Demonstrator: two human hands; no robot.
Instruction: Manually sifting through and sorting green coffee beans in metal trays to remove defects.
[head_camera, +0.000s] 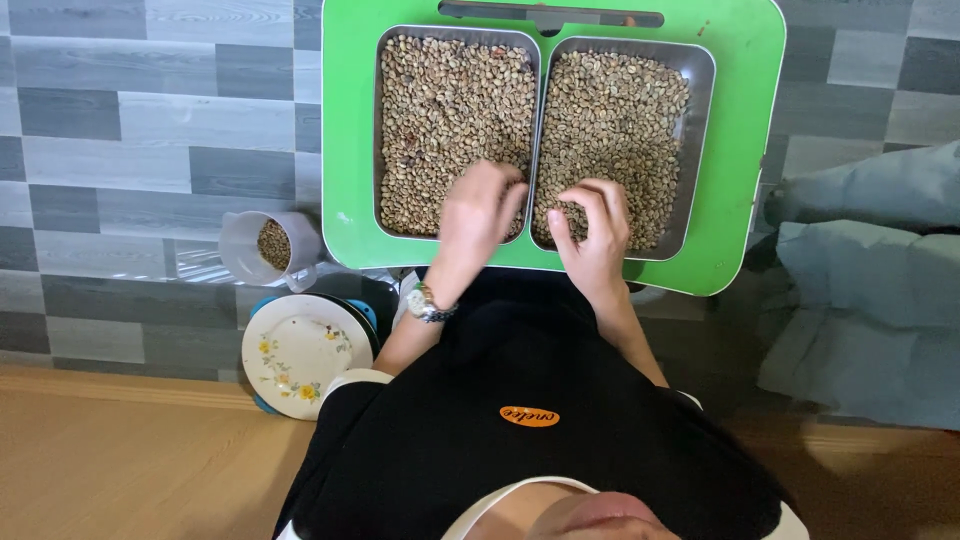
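A green tray (740, 150) holds two metal pans of pale green coffee beans. My left hand (478, 215), with a wristwatch (428, 303) on it, rests at the near right corner of the left pan (378, 130); its fingers curl down into the beans and the tips are hidden. My right hand (592, 228) lies on the beans at the near left of the right pan (703, 110), fingers bent like a claw with the thumb apart. Whether either hand holds beans cannot be seen.
A clear plastic jug (268, 247) with some beans stands left of the tray on the grey tiled floor. A floral plate (298, 355) on a blue dish lies below it. Grey-green cloth (870, 280) is bunched at the right.
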